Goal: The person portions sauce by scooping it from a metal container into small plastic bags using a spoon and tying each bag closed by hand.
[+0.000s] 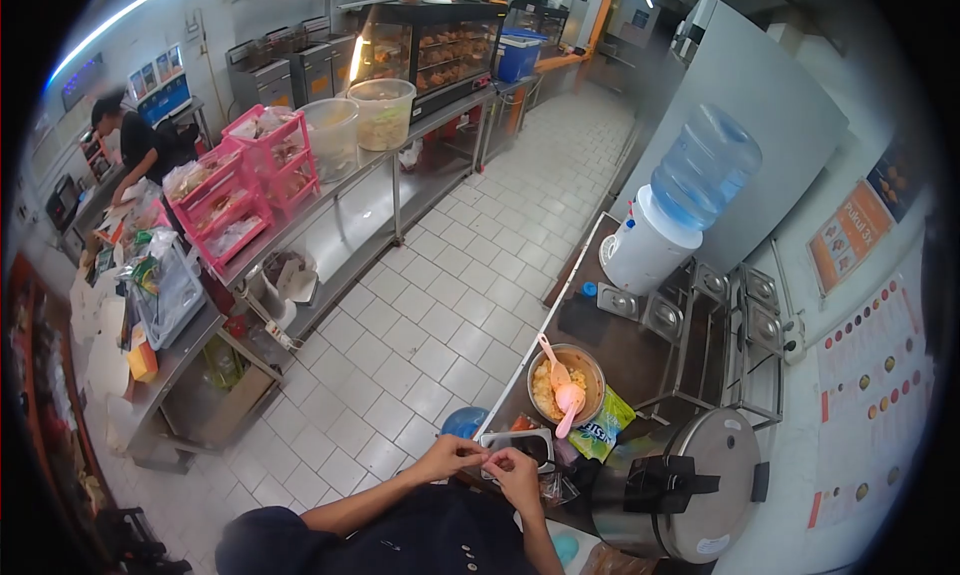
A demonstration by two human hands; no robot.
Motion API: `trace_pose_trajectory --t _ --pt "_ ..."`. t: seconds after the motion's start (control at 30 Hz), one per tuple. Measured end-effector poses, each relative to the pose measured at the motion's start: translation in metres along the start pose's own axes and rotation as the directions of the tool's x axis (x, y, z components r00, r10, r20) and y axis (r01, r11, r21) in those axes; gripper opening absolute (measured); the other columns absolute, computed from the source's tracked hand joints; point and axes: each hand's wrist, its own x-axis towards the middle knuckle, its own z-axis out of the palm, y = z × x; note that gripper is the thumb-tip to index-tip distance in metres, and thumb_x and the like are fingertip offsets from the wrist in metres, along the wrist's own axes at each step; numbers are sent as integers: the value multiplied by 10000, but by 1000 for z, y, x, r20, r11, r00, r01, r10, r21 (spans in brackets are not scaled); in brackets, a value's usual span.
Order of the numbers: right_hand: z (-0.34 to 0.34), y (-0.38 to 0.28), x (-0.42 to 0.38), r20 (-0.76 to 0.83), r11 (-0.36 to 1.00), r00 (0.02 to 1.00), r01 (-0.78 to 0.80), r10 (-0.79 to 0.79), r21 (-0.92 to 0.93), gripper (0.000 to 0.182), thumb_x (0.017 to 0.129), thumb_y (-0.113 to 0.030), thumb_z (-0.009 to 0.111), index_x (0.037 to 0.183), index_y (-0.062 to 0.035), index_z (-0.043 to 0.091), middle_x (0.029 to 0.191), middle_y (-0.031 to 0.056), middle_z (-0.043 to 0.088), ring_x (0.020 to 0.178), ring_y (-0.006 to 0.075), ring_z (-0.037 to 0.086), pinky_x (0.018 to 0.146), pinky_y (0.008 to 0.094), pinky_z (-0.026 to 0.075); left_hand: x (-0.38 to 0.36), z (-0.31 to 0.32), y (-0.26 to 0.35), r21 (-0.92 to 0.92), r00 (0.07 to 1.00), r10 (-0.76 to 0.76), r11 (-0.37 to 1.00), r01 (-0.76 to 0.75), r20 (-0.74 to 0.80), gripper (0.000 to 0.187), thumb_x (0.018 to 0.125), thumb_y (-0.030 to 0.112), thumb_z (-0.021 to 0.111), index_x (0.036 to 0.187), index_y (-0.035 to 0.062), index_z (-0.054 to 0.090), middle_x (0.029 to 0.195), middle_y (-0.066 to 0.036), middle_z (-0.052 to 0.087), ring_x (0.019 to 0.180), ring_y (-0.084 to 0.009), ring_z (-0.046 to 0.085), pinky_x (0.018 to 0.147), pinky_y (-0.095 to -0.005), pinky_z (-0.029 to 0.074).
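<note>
Both hands meet at the counter's near edge, fingertips close together. My left hand [452,457] has its fingers pinched; my right hand [515,475] is pinched beside it. Whatever they hold is too small to make out. Just behind them is a metal tray [520,443] with dark contents. Beyond it stands a steel bowl [594,378] of yellowish food, with a pink spoon [569,403] and a lighter pink spatula [553,355] in it. A green and yellow packet [606,425] lies beside the bowl.
A large pressure cooker [715,485] stands to the right. Farther back is a water dispenser [650,243]. Pink baskets [215,210] and clear tubs [382,115] sit on the steel counter across the tiled aisle. A person [145,145] bends at the far left.
</note>
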Motion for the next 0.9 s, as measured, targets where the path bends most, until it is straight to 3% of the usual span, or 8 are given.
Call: trace_pose_trajectory --t 0.13,0.27,0.33,0.5,0.6,0.7,0.83,0.9 --pt "1 -7 10 299 909 930 -303 216 287 88 858 -43 730 884 15 669 794 24 684 720 73 642 587 263 507 -13 -8 -7 -10 994 -1 1000 0 -109 228 919 197 689 1030 4 733 837 -87 732 759 -113 656 687 -297 514" --pt "14 -21 20 308 952 931 -255 196 166 125 893 -80 685 943 29 651 808 92 689 710 155 665 611 319 513 -27 -2 16 207 947 176 971 -121 -270 195 923 167 660 1002 -6 703 819 -139 700 729 -227 678 685 -348 518" --pt "18 -27 28 373 926 905 301 -202 -228 170 935 -128 609 959 40 620 813 179 658 709 290 653 656 390 501 -34 5 25 396 829 386 891 -221 -405 160 932 136 622 980 -14 650 823 -187 645 737 -368 644 674 -410 506" --pt "29 -27 42 544 874 822 381 -171 -302 225 978 -160 494 906 41 568 766 198 604 689 349 607 657 423 470 -46 -9 13 389 891 255 916 -98 -376 192 954 169 586 970 -19 622 833 -222 637 749 -431 621 648 -467 479" --pt "38 -21 49 645 966 762 206 -58 -157 232 990 -169 481 874 18 555 714 125 592 640 229 590 603 357 448 -52 -20 10 442 909 264 891 -103 -321 248 944 196 591 901 -46 624 759 -254 626 701 -448 616 621 -484 472" --pt "42 -25 48 741 976 661 -216 120 35 280 1009 -182 457 785 -33 534 694 15 557 602 50 510 523 228 376 -55 -24 6 376 904 263 918 -127 -336 319 886 204 666 740 -67 587 667 -264 562 586 -418 575 543 -438 440" --pt "34 -53 60 628 989 770 -26 115 -148 275 974 -140 502 723 -29 519 635 -1 516 559 54 498 506 220 374 -63 -45 36 376 925 141 927 2 -352 287 907 212 639 841 -67 623 720 -249 622 693 -425 629 636 -454 493" --pt "35 -43 70 625 993 776 119 -79 -23 246 956 -108 527 722 -31 517 633 -5 522 550 57 504 501 225 386 -60 -56 44 301 838 335 929 -216 -431 253 933 209 625 956 -42 638 814 -194 662 767 -365 648 691 -406 508"
